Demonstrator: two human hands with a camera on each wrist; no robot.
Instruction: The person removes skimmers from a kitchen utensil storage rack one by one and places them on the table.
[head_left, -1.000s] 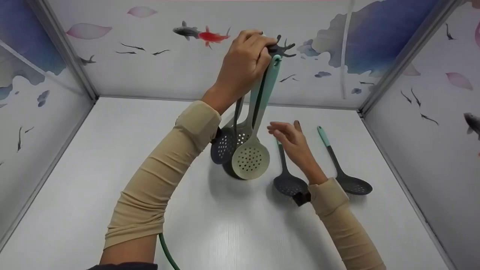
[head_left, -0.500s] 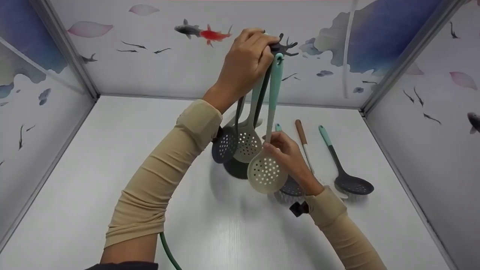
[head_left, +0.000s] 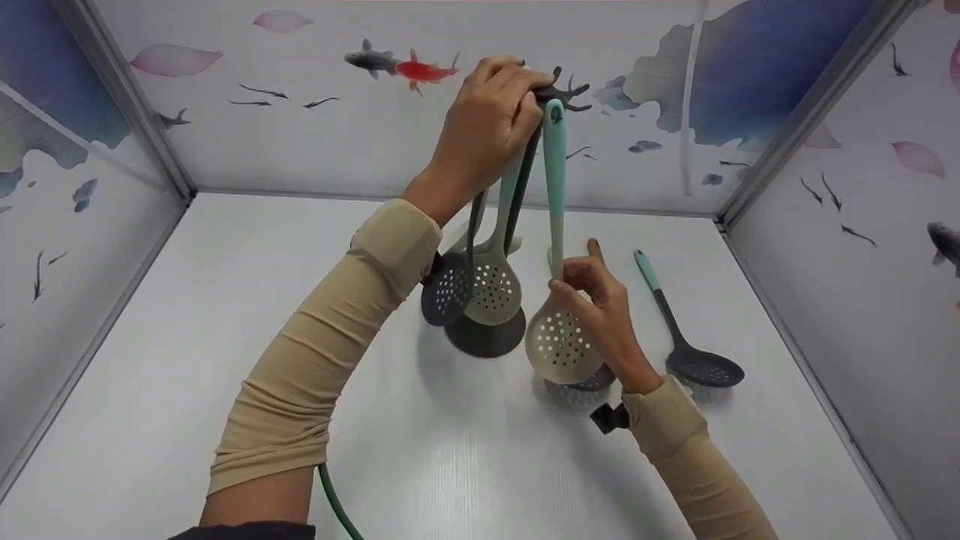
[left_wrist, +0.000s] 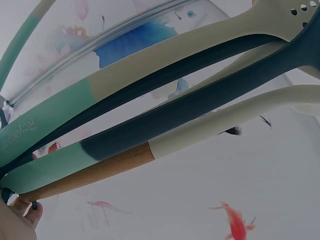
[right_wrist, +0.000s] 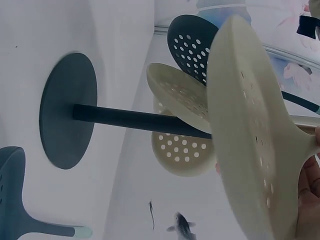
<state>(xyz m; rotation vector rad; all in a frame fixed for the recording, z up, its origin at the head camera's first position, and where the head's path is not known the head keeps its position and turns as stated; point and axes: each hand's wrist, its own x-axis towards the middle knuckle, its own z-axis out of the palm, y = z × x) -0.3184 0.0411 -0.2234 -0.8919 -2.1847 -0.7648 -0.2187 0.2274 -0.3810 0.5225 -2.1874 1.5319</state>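
In the head view, my left hand point(head_left: 491, 112) grips the top of a dark utensil stand, beside its hooks point(head_left: 566, 94). The stand's round base point(head_left: 486, 337) shows below, and its pole point(right_wrist: 140, 120) appears in the right wrist view. My right hand point(head_left: 604, 315) pinches the neck of a cream skimmer point(head_left: 555, 345) with a mint handle. That handle's holed top end overlaps the hooks in the head view. Another cream skimmer point(head_left: 493, 289) and a dark skimmer point(head_left: 448, 289) hang from the stand. A wood-handled cream utensil point(left_wrist: 120, 165) hangs among them.
A dark skimmer point(head_left: 705, 367) with a mint handle lies on the white table point(head_left: 420, 465) at the right. Another dark skimmer point(head_left: 596, 379) lies partly hidden behind my right hand, near a brown handle tip point(head_left: 594, 249). Printed walls enclose the table's back and sides.
My right hand, loose beside the stand earlier, has taken the cream skimmer by its neck and swung its head rightward, away from the other hanging utensils. My left hand stays on the stand's top.
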